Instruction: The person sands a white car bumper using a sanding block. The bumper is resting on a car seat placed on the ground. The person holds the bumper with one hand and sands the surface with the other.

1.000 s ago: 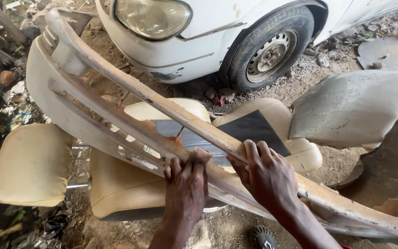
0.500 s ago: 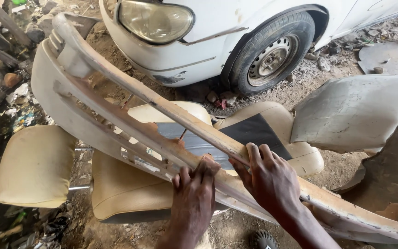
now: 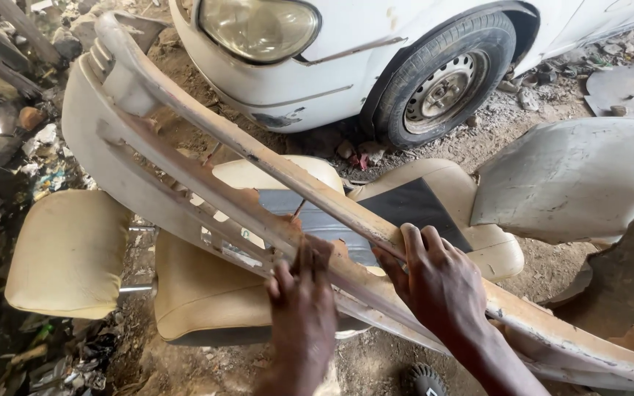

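A long, dirty cream car bumper (image 3: 185,147) lies tilted across a beige car seat (image 3: 199,293), running from upper left to lower right. My right hand (image 3: 438,282) grips the bumper's upper rail, fingers curled over its edge. My left hand (image 3: 302,308) presses flat against the bumper's inner face just left of the right hand, fingers together; whether it holds anything small I cannot tell.
A white car (image 3: 376,44) with its headlight (image 3: 258,26) and front wheel (image 3: 445,84) stands behind. A detached grey panel (image 3: 574,180) lies at right. A beige headrest cushion (image 3: 67,253) sits at left, with rubble and litter on the dirt ground (image 3: 45,139).
My left hand has slid slightly up and left along the bumper's inner face. The view has shifted a little; my right hand keeps its grip.
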